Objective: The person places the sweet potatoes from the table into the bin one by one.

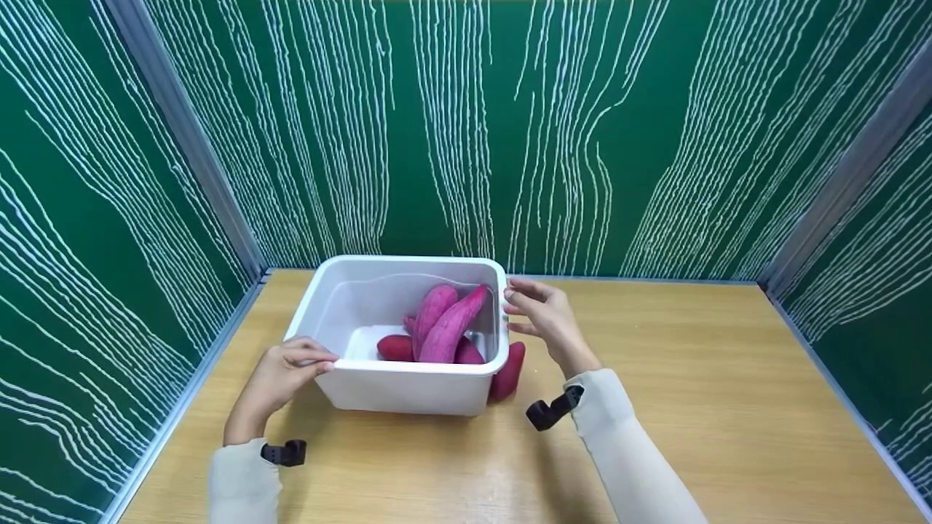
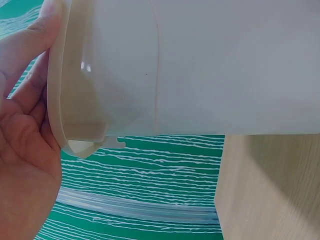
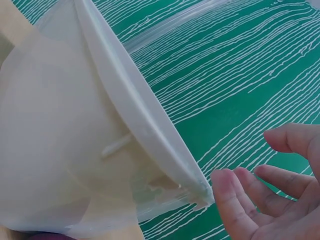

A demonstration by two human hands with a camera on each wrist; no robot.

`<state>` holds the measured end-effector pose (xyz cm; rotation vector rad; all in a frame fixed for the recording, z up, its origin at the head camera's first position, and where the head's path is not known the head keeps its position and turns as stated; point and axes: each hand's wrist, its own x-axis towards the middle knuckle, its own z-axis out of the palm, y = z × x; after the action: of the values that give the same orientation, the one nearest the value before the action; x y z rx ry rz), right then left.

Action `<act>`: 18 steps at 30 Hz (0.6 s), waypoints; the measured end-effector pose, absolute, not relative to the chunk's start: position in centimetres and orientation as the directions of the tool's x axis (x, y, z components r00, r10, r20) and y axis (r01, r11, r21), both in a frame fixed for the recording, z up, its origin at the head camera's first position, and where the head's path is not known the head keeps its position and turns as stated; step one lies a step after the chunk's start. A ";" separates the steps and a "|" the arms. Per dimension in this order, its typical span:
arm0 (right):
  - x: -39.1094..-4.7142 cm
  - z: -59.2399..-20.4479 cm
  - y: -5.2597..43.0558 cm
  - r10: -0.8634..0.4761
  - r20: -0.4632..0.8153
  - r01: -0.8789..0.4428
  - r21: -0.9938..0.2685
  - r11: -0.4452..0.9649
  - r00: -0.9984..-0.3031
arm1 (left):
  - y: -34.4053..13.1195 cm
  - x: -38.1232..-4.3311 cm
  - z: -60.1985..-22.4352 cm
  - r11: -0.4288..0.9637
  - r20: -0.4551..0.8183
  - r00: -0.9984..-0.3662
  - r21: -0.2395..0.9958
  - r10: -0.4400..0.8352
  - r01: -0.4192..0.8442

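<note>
A white plastic bin (image 1: 408, 389) holds several pink and red sweet potatoes (image 1: 451, 331), heaped toward its right side. At the bin's near left corner, my left hand (image 1: 287, 371) pinches the rim between thumb and fingers; the left wrist view shows the thumb (image 2: 47, 25) on the rim and fingers behind it. My right hand (image 1: 542, 313) is beside the right rim, fingers loosely bent and spread. In the right wrist view its fingertips (image 3: 222, 180) are right at the rim's corner, with nothing in the grasp. Another red sweet potato (image 1: 510, 371) lies outside, against the bin's right wall.
The bin is on a light wooden table (image 1: 692, 407), near its back left. Green panels (image 1: 553, 145) with white wavy lines stand behind and at both sides, joined by grey metal posts (image 1: 182, 131).
</note>
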<state>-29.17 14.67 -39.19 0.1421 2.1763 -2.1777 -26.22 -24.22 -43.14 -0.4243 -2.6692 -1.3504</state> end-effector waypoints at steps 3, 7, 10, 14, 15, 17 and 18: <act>-29.1 -39.5 14.8 0.033 -0.116 0.117 -0.993 0.015 -0.993 | -24.2 -26.2 -43.2 0.549 0.249 -0.948 0.773 0.200 0.318; -29.1 -39.9 15.0 0.038 -0.126 0.127 -0.992 0.026 -0.991 | -24.2 -26.1 -43.3 0.539 0.265 -0.942 0.773 0.206 0.335; -29.1 -40.3 15.2 0.041 -0.133 0.135 -0.991 0.027 -0.990 | -24.2 -26.1 -43.2 0.549 0.258 -0.945 0.770 0.199 0.326; -29.0 -41.1 15.5 0.052 -0.147 0.148 -0.988 0.033 -0.988 | -24.2 -26.2 -43.2 0.561 0.243 -0.951 0.768 0.193 0.310; -29.0 -41.3 15.6 0.057 -0.148 0.150 -0.988 0.033 -0.987 | -24.2 -26.2 -43.2 0.560 0.242 -0.951 0.768 0.193 0.309; -29.0 -41.8 15.7 0.064 -0.150 0.152 -0.988 0.034 -0.987 | -24.2 -26.3 -43.2 0.563 0.241 -0.951 0.767 0.194 0.309; -28.9 -42.0 15.8 0.067 -0.151 0.153 -0.988 0.035 -0.986 | -24.2 -26.3 -43.2 0.563 0.240 -0.951 0.767 0.195 0.309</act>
<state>-28.95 15.82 -42.01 0.2364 2.2145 -2.1266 -26.31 -24.23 -43.19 -0.4308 -2.6622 -1.3445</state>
